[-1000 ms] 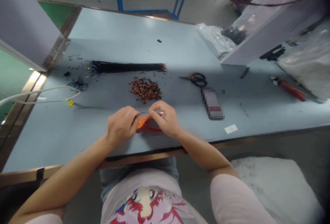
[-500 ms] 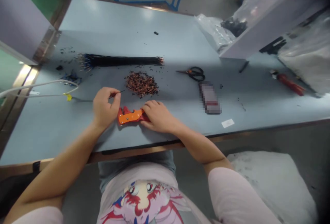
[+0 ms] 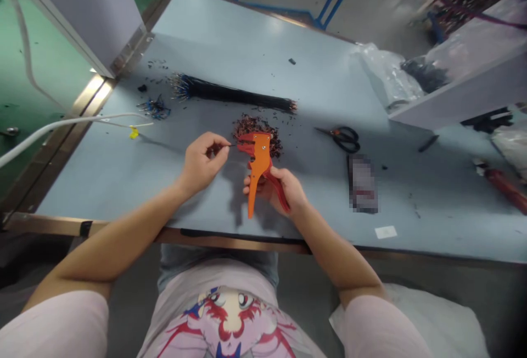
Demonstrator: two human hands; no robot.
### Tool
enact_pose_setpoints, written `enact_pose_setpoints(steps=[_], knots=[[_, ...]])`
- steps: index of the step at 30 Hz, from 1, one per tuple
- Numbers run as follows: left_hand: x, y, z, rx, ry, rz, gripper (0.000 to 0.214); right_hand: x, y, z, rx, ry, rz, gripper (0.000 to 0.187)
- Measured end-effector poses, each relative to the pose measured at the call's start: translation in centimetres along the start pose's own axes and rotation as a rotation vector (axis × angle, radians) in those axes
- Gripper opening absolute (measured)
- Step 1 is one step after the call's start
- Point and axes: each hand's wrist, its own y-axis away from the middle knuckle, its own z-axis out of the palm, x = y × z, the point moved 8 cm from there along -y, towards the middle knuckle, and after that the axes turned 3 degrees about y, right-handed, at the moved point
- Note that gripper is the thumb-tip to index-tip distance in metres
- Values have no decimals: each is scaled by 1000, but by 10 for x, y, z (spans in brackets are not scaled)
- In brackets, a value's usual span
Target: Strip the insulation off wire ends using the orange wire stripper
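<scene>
My left hand [image 3: 202, 163] pinches a thin black wire [image 3: 227, 146] between finger and thumb, and its tip reaches the jaws of an orange and red wire stripper [image 3: 259, 168]. My right hand [image 3: 280, 190] grips the stripper's red handle and holds the tool up above the table. Beyond the jaws lies a heap of short cut wire pieces [image 3: 257, 135], partly hidden by the tool. Farther back, a long bundle of black wires [image 3: 234, 94] lies with its blue-tinted ends to the left.
Black-handled scissors [image 3: 341, 138] and a pixelated object [image 3: 362, 185] lie right of my hands. A red-handled tool [image 3: 504, 188] sits at the right edge. A white cable [image 3: 53, 127] and a small blue wire tangle [image 3: 154, 108] lie left on the blue-grey table [image 3: 230, 45].
My right hand has lifted the stripper from flat on the table and turned it upright. My left hand has moved right, bringing the wire to the jaws.
</scene>
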Motion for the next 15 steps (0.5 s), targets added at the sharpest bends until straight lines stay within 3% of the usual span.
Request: enact_pose_setpoints(steps=[3,7,15], knots=[[11,3,0,-9,-10,94,6,9,-2,-3,25,-35,51,32],[17,6,0,7,-29,203,7,12,-1,-1,-66,-34,81,45],[20,9,2,14,-87,221,7,13,3,3,-163,8,85,61]])
